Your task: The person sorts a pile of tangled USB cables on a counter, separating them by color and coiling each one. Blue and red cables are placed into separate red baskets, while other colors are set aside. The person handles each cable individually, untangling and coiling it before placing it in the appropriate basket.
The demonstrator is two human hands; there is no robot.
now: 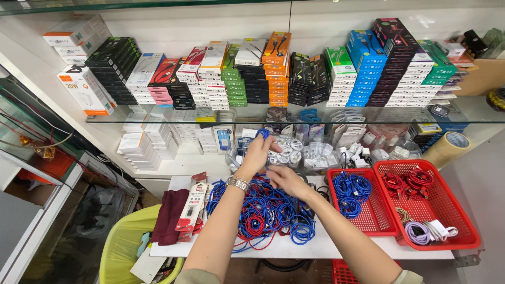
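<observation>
My left hand (256, 154), with a metal watch on its wrist, is raised above a heap of blue and red cables (263, 213) on a white table (284, 247), and pinches the end of a blue cable (263, 133). My right hand (286, 180) is just below and to the right, fingers closed around the same blue cable over the heap. Both forearms reach in from the bottom edge.
Two red mesh baskets stand at the right: one (368, 221) with coiled blue cables, one (447, 221) with red and white cables. Packaged cables (192, 208) and a dark red cloth (168, 215) lie at left. Glass shelves (294, 120) hold stacked boxes. A tape roll (450, 147).
</observation>
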